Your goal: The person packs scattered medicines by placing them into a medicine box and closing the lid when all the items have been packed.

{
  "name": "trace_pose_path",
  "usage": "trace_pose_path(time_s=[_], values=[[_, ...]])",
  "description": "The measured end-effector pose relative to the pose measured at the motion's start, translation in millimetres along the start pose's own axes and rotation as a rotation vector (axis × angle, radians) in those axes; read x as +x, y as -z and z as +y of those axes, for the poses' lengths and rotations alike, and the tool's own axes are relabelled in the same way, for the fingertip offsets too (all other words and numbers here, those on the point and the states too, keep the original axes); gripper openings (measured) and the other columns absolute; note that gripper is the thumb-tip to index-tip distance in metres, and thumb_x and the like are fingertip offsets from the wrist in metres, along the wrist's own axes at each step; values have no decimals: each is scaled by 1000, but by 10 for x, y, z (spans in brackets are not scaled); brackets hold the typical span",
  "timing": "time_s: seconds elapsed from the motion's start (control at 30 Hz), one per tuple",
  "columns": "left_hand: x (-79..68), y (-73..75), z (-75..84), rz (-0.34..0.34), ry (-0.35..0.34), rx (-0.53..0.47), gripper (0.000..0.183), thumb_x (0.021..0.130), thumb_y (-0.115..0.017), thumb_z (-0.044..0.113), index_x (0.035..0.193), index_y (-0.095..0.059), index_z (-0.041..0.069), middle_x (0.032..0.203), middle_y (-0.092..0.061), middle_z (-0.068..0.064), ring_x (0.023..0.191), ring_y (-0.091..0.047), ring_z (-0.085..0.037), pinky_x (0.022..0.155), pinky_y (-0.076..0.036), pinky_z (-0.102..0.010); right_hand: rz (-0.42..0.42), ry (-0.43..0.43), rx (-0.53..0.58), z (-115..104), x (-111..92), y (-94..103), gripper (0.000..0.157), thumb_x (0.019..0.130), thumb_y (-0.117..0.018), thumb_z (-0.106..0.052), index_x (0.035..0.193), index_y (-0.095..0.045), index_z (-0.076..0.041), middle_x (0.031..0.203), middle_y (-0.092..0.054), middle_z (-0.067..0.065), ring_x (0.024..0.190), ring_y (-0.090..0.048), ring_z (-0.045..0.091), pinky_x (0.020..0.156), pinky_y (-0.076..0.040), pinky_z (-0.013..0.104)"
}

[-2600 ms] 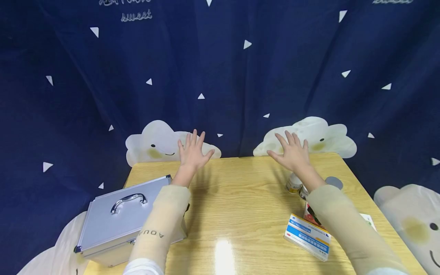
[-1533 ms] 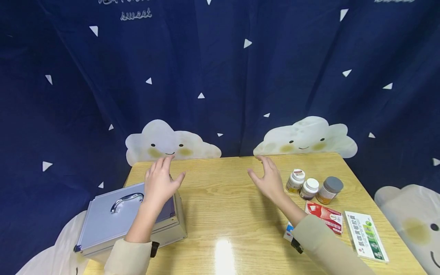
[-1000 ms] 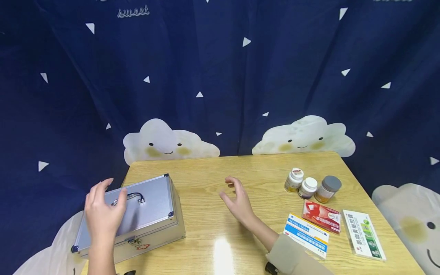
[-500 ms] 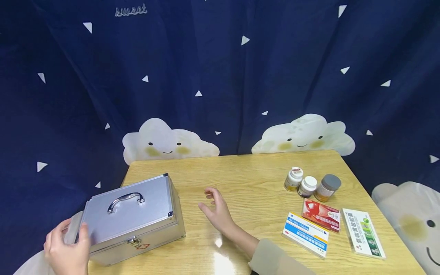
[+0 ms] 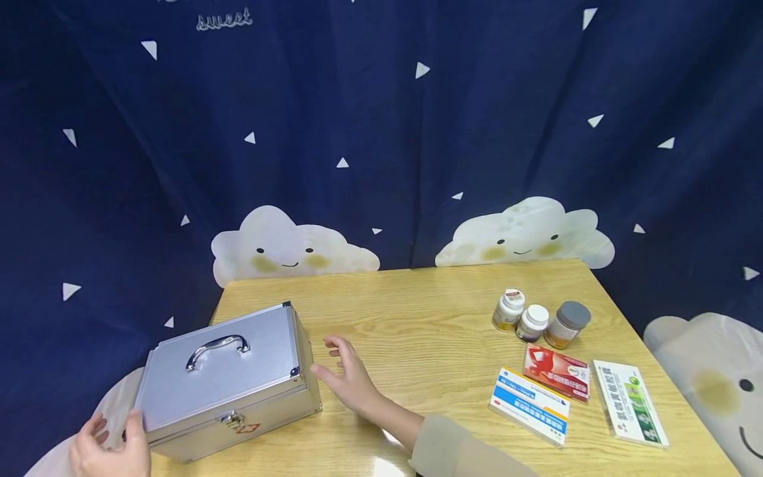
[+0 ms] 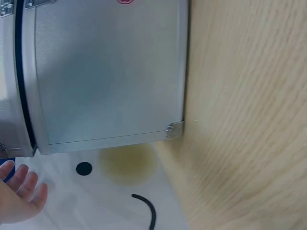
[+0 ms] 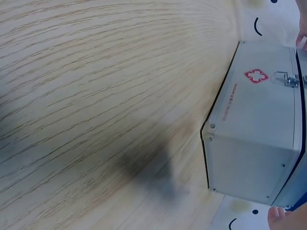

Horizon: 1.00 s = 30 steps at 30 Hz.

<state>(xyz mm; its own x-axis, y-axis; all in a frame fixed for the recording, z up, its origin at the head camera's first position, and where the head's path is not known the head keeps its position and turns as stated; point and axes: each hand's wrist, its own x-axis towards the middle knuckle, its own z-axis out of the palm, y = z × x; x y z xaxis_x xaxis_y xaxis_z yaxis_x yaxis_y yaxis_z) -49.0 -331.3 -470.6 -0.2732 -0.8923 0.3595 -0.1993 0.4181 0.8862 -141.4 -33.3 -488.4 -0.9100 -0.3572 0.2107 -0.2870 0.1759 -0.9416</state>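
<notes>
A silver metal first-aid box [image 5: 226,381] with a chrome carry handle [image 5: 217,348] stands closed on the left of the table. Its front has a latch [image 7: 288,79] and a red cross emblem [image 7: 256,75]. By the box's left front corner is my left hand [image 5: 113,450], fingers loosely bent and thumb at the lid edge; in the left wrist view this hand [image 6: 19,194] is just off the box's end. On the other side, my right hand [image 5: 352,381] is close to the box's right end, fingers relaxed around nothing. Neither hand holds anything.
At the table's right stand a white bottle [image 5: 508,310], a smaller white bottle [image 5: 532,323] and a grey-lidded jar [image 5: 567,324]. Before them lie a red medicine box [image 5: 557,372], a blue-and-white one [image 5: 529,405] and a green-and-white one [image 5: 630,403]. A dark blue curtain [image 5: 381,119] hangs behind.
Both hands came down from the far side of the table. The left moved left and nearer to the box's left end, the right moved left towards its right end. The box stayed put.
</notes>
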Motion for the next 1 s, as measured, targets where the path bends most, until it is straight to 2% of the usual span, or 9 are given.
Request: trace_pose_path(time_s=[0.03,0.17,0.27,0.4,0.6,0.7,0.87,0.93,1.0], values=[[-4,1,-15,-17,29,-19,31,75,-67,19,98,-53,34,84,-37,32,77,-34,18,71,-25,-8,-15,-4,3,-7,0,-21,53,88,-55,-36,132,-38,-12,127,-44,6,111,-44,22,89,-41,40],[-10,-9,-95,-73,117,-114,29,79,-64,18,95,-48,36,84,-43,29,76,-40,15,71,-29,-8,-69,-26,9,-26,-2,-107,59,88,-53,-41,137,-34,-14,132,-41,7,115,-42,23,92,-40,40],[-24,-20,-165,-91,122,-172,27,80,-63,16,93,-48,35,81,-47,28,76,-44,14,74,-35,-8,-97,-44,23,-49,2,-160,61,88,-53,-42,139,-32,-15,136,-39,9,117,-42,26,93,-40,38],[-52,-44,-208,-99,146,-262,24,82,-62,14,88,-52,35,77,-50,30,75,-45,13,76,-33,-8,-126,-73,51,-72,19,-210,65,88,-53,-41,141,-29,-14,139,-35,12,120,-41,30,93,-40,39],[-98,-47,-199,-150,265,-367,20,85,-59,18,83,-56,37,76,-51,29,78,-45,8,76,-29,-9,-164,-128,80,-97,44,-278,67,89,-52,-43,143,-26,-15,140,-33,10,123,-39,31,96,-39,44],[-107,-57,-222,-161,309,-390,18,85,-59,19,85,-59,37,76,-51,27,79,-45,7,77,-30,-7,-178,-142,83,-101,43,-310,64,90,-50,-42,143,-26,-16,141,-33,10,123,-39,30,96,-39,44],[-103,-40,-263,-199,390,-348,19,85,-59,22,96,-62,37,68,-50,29,69,-42,6,62,-32,-7,-183,-167,82,-90,19,-343,61,92,-45,-42,143,-25,-15,141,-31,11,124,-38,30,96,-40,40],[-105,-24,-270,-218,402,-316,24,85,-59,24,105,-63,37,65,-49,32,65,-41,6,58,-31,-7,-181,-177,88,-89,14,-352,61,93,-45,-42,144,-25,-15,141,-31,11,124,-38,30,96,-40,39],[-103,-20,-272,-222,399,-307,23,84,-60,24,101,-64,39,61,-49,32,61,-41,8,56,-31,-7,-181,-177,91,-93,13,-354,60,93,-44,-41,143,-25,-14,141,-30,13,124,-37,32,96,-41,39]])
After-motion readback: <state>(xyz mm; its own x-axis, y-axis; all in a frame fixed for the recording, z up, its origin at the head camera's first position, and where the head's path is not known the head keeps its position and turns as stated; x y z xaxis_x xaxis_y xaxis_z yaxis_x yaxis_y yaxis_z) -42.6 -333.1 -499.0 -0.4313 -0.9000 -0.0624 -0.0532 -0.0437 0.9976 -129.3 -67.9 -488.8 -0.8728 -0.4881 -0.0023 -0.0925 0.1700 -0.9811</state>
